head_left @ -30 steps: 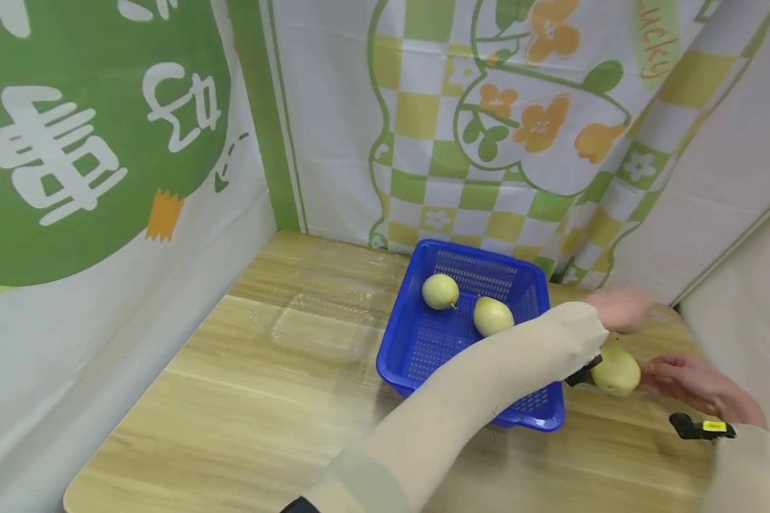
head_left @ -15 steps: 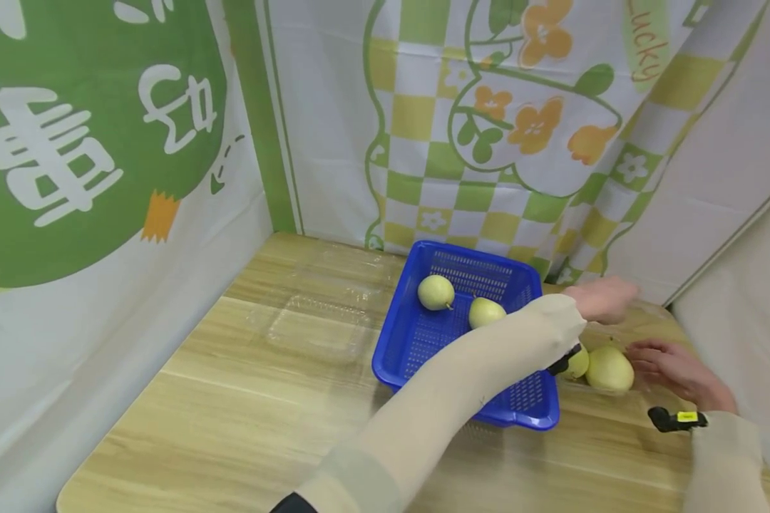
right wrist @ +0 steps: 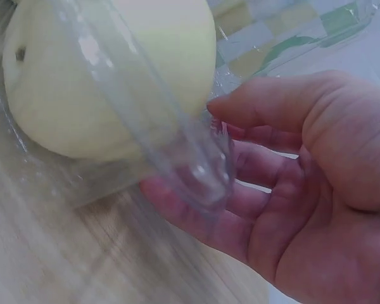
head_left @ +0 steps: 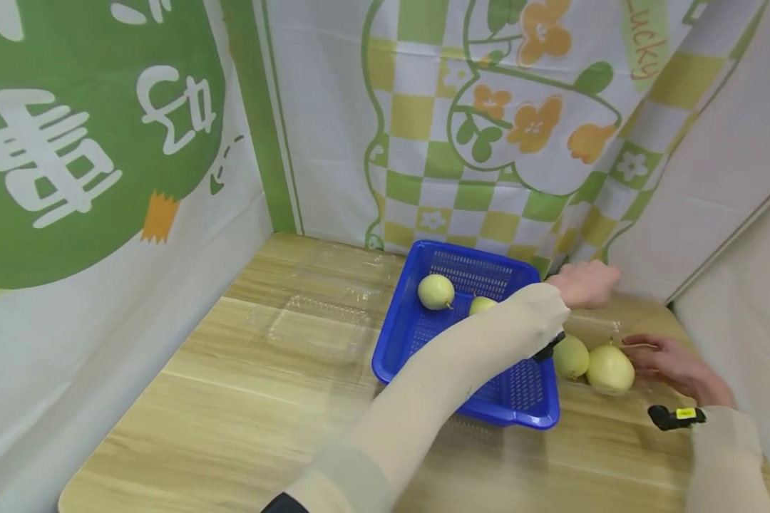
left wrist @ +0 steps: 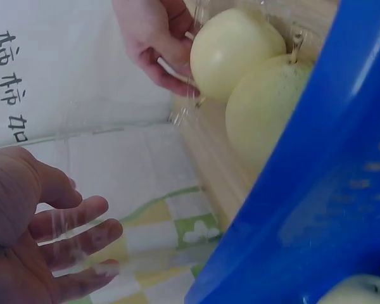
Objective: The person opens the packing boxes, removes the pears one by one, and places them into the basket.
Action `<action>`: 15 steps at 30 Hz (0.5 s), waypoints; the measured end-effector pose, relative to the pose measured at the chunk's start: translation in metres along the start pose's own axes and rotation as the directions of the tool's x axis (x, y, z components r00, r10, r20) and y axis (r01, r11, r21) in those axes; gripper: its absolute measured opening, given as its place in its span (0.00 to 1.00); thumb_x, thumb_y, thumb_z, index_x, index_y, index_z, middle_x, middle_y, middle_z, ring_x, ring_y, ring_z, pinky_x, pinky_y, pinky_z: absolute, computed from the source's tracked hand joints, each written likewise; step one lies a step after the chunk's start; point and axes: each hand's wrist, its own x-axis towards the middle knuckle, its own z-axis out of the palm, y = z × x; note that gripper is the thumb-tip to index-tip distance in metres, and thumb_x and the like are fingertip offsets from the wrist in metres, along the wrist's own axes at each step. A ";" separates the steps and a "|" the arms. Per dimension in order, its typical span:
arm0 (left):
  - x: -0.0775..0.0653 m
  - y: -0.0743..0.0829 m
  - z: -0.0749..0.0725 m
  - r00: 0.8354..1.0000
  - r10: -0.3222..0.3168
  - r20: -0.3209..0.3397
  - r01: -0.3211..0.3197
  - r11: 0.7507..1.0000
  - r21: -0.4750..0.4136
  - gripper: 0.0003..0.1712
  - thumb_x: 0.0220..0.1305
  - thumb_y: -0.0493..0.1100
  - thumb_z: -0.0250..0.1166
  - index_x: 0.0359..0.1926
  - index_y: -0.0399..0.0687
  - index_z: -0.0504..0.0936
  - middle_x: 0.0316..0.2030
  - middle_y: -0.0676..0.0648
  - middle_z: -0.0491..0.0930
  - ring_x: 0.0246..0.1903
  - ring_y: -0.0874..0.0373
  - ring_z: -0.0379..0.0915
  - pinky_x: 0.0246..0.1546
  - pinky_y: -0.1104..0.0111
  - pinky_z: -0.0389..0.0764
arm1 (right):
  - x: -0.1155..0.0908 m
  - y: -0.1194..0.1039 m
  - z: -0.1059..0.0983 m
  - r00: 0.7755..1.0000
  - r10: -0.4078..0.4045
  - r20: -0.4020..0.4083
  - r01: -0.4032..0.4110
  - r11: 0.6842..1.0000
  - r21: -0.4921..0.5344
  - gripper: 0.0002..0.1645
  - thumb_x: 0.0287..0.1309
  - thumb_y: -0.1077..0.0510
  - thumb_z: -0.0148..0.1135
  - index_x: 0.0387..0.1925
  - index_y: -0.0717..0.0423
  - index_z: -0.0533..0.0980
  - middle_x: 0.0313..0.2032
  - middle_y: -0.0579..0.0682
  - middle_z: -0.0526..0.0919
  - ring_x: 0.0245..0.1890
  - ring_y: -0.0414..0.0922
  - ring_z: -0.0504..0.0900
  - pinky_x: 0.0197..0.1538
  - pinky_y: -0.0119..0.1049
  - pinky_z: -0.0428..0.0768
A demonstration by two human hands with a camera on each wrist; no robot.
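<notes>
Two pale yellow pears, a left one (head_left: 572,356) and a right one (head_left: 610,368), sit side by side in a clear plastic clamshell box (right wrist: 107,190) right of the blue basket. My right hand (head_left: 676,363) grips the box's right corner, thumb by the pear and fingers round the rim, as the right wrist view (right wrist: 323,171) of the hand shows. At the box's far side is my left hand (head_left: 588,283), fingers spread and relaxed against the raised clear lid (left wrist: 139,145). Through that plastic the left fingers (left wrist: 82,244) show in the left wrist view.
A blue basket (head_left: 394,313) holds two more pears, one (head_left: 436,292) in plain sight, another (head_left: 481,305) partly behind my left sleeve. Another clear clamshell (head_left: 321,328) lies spread on the wooden table (head_left: 218,413) at left. Printed curtains (head_left: 334,128) stand behind the table.
My left hand has moved left and back along the box's far side, uncovering the left pear in the box. My right hand stays at the box's right corner.
</notes>
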 end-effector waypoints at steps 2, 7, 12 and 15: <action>-0.001 -0.006 -0.004 1.000 -0.007 0.000 0.007 1.000 -0.012 0.13 0.75 0.48 0.49 0.55 0.73 0.71 0.52 0.66 0.75 0.48 0.67 0.72 0.44 0.70 0.74 | 0.000 -0.001 -0.003 1.000 -0.011 0.009 0.011 1.000 -0.011 0.18 0.72 0.61 0.49 0.58 0.65 0.65 0.40 0.28 0.82 0.41 0.35 0.84 0.43 0.37 0.84; -0.008 -0.019 -0.015 1.000 0.006 -0.003 -0.006 1.000 -0.016 0.12 0.75 0.48 0.48 0.54 0.71 0.71 0.53 0.65 0.74 0.48 0.66 0.72 0.45 0.70 0.73 | 0.001 -0.002 -0.009 0.998 -0.060 0.037 0.060 0.998 0.009 0.12 0.72 0.62 0.48 0.54 0.54 0.69 0.41 0.30 0.83 0.41 0.35 0.84 0.42 0.38 0.85; -0.013 -0.031 -0.021 0.997 0.078 0.023 -0.078 0.997 -0.016 0.21 0.75 0.45 0.47 0.64 0.71 0.67 0.63 0.65 0.69 0.59 0.67 0.70 0.53 0.72 0.74 | 0.000 0.000 -0.013 0.995 -0.081 0.064 0.079 0.997 0.020 0.14 0.71 0.65 0.47 0.49 0.44 0.71 0.42 0.28 0.83 0.41 0.34 0.84 0.42 0.37 0.85; -0.017 -0.037 -0.023 0.994 0.107 0.036 -0.107 0.994 -0.021 0.24 0.74 0.45 0.49 0.68 0.70 0.65 0.67 0.65 0.66 0.64 0.68 0.66 0.58 0.73 0.72 | -0.004 0.000 -0.013 0.995 -0.073 0.071 0.071 0.997 0.025 0.15 0.71 0.65 0.47 0.48 0.42 0.72 0.42 0.29 0.83 0.41 0.34 0.84 0.42 0.37 0.85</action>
